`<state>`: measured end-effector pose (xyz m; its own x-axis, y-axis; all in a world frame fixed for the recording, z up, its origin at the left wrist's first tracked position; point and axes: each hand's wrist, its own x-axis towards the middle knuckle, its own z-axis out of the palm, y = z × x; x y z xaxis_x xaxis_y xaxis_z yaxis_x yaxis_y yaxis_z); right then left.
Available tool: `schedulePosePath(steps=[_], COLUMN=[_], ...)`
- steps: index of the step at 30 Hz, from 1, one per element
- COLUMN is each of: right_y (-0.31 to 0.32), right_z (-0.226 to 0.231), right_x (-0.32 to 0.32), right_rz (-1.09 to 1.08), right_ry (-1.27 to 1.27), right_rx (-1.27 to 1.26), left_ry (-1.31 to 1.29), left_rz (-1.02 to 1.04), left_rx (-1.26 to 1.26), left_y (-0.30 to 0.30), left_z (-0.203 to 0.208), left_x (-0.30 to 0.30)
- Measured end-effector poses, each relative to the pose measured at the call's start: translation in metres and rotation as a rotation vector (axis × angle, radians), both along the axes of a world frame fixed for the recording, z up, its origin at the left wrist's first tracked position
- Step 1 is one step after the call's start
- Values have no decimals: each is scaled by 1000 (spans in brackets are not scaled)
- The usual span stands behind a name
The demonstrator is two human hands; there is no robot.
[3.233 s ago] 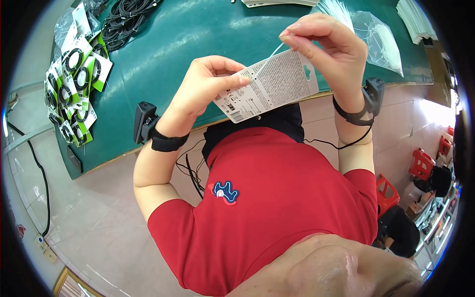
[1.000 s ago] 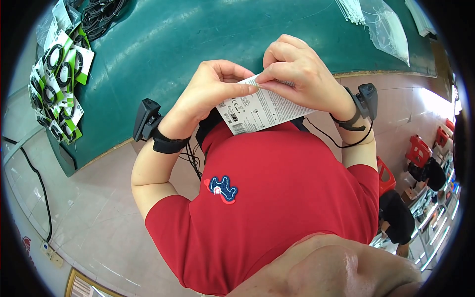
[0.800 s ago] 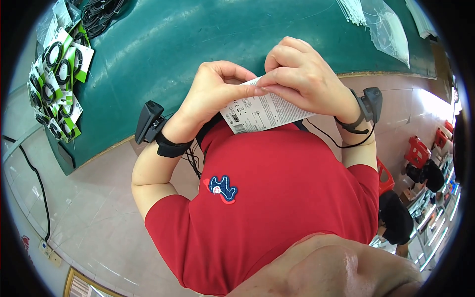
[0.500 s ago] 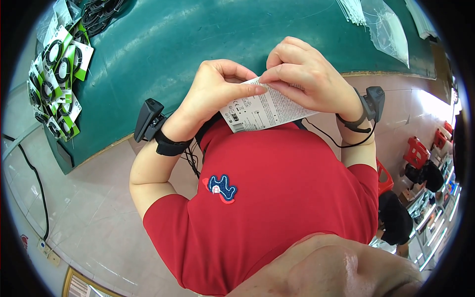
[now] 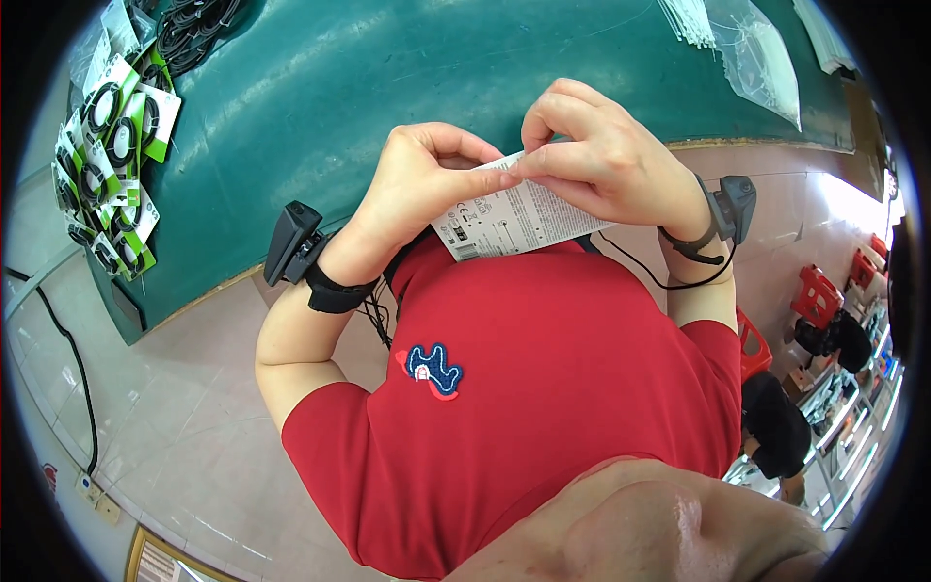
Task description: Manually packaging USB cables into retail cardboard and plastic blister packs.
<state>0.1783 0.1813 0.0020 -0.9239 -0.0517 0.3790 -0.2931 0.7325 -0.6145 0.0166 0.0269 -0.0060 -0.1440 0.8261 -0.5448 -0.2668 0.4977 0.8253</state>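
A white printed packaging card [image 5: 514, 218] is held up in front of my red shirt, just off the table's near edge. My left hand [image 5: 432, 170] grips it from the left, thumb lying along the near face and the fingers behind. At the card's upper edge, my right hand [image 5: 592, 155] has its fingertips closed together, right beside the left thumb tip. Whatever small thing the right fingertips may pinch besides the card is hidden. The far side of the card does not show.
On the green table [image 5: 388, 68], a pile of carded black cables [image 5: 116, 145] lies at the left, with loose black cable coils [image 5: 194, 29] behind. White cable ties [image 5: 689, 19] and a clear plastic bag [image 5: 756, 68] lie at the far right. Red stools [image 5: 819, 296] stand on the floor.
My right hand has come slightly down, with its fingertips shifting a little along the card's upper edge. The left hand and the card stay almost in place.
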Motion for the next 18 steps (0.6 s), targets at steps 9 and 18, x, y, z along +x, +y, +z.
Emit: schedulePosePath(steps=[9,18], right_y=[-3,-1], right_z=[2,0], right_x=[4,5], right_rz=[10,27], right_ry=[9,-24], right_rx=[5,-15], left_ry=[63,69], left_rz=[-19,-33], left_rx=[7,-2], left_y=[-3,-3], left_z=[2,-1], left_x=[5,7])
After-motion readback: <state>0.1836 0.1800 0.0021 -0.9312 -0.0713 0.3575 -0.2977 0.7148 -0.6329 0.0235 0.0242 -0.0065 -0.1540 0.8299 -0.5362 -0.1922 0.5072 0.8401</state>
